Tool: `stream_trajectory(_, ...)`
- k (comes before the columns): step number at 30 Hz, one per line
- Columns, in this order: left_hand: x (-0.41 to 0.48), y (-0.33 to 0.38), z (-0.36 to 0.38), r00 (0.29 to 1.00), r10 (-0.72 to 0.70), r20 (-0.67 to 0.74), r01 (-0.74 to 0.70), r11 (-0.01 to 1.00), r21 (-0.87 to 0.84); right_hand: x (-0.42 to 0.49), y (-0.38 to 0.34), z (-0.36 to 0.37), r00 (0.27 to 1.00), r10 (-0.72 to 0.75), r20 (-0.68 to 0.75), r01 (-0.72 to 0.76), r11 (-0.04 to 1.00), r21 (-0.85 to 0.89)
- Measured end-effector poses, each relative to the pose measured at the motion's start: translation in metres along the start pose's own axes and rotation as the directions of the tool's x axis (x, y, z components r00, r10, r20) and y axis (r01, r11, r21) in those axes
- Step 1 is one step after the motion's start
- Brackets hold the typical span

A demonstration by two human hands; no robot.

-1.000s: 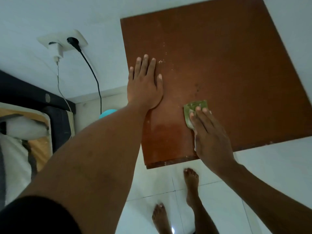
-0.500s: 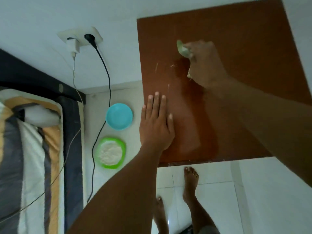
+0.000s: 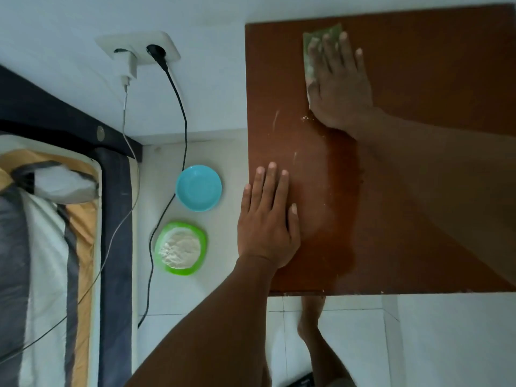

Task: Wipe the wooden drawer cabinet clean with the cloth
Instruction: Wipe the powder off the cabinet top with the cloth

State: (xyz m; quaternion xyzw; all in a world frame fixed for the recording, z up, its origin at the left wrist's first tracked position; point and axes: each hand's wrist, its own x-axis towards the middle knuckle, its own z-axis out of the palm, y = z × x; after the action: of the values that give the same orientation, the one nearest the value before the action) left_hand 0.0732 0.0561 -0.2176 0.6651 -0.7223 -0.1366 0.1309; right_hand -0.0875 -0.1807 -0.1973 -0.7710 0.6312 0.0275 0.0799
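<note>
I look straight down on the brown top of the wooden drawer cabinet (image 3: 435, 79). My right hand (image 3: 339, 85) lies flat near the far edge, pressing a green cloth (image 3: 309, 55) onto the wood; most of the cloth is hidden under the palm. A wet, darker streak (image 3: 342, 191) runs from that hand toward the near edge, with white crumbs and smears to its left. My left hand (image 3: 268, 222) rests flat, fingers spread, on the cabinet's near left part, holding nothing.
On the floor left of the cabinet sit an empty blue bowl (image 3: 198, 188) and a green bowl of white powder (image 3: 181, 248). A wall socket (image 3: 139, 50) with two cables hangs above them. A bed (image 3: 50, 247) fills the left. A bare foot (image 3: 312, 317) stands below the cabinet's near edge.
My right hand swept the cloth from the near edge up to the far edge, leaving a wet streak. The left hand slid toward the near left. The view shifted left.
</note>
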Motion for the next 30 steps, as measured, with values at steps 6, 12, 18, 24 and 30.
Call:
stream_trajectory(6, 0.001, -0.001, 0.0, 1.0, 0.021, -0.008, -0.021, 1.0, 0.009, -0.133, -0.015, 0.021, 0.999, 0.046, 0.013, -0.046, 0.999, 0.027)
stream_trajectory(12, 0.001, -0.003, -0.001, 0.999, 0.047, -0.01, -0.047, 0.999, -0.01, -0.279, -0.046, 0.043, 0.996, 0.086, 0.008, -0.086, 0.996, 0.032)
stream_trajectory(18, -0.001, -0.004, -0.001, 0.999, 0.042, 0.001, -0.042, 0.999, -0.007, -0.359, -0.067, 0.061, 0.991, 0.065, -0.12, -0.038, 0.976, 0.213)
stream_trajectory(24, -0.003, -0.003, -0.001, 0.999, 0.031, -0.035, -0.033, 0.997, -0.067, -0.378, -0.063, 0.021, 0.991, -0.09, -0.094, 0.113, 0.955, 0.275)
stream_trajectory(30, 0.014, -0.009, -0.005, 0.999, 0.047, -0.008, -0.047, 0.993, -0.105, -0.254, -0.03, -0.042, 0.974, 0.181, -0.135, -0.098, 0.876, 0.472)
